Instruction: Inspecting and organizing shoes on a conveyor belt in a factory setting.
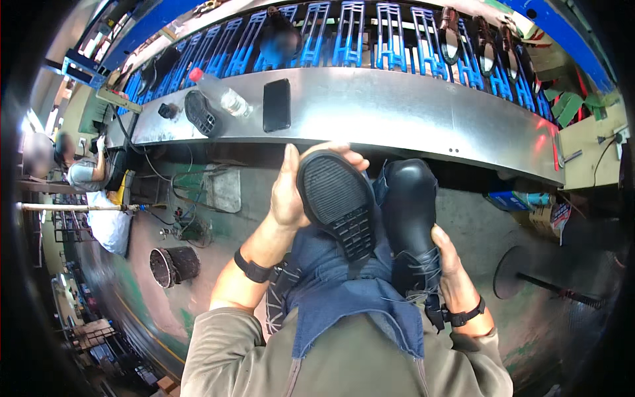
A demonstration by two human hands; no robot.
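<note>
My left hand (289, 192) grips a black rubber shoe sole (337, 198), its ribbed and blocked tread turned up toward me. The fingers curl over the sole's far end. To the right, my right hand (453, 268) is closed on a black leather lace-up shoe (410, 205), toe pointing away. Only its thumb shows clearly along the shoe's side; the other fingers are hidden underneath. Sole and shoe are side by side above my lap, over a blue apron (344, 308). Whether they touch at the edges I cannot tell.
Ahead runs a metal bench ledge (390, 109) with a phone (276, 106), a clear bottle (228, 99) and another sole (199, 112). Behind it stand blue racks (349, 40), some carrying shoes. A dirty bucket (174, 264) stands at left; a person (92, 169) sits farther off.
</note>
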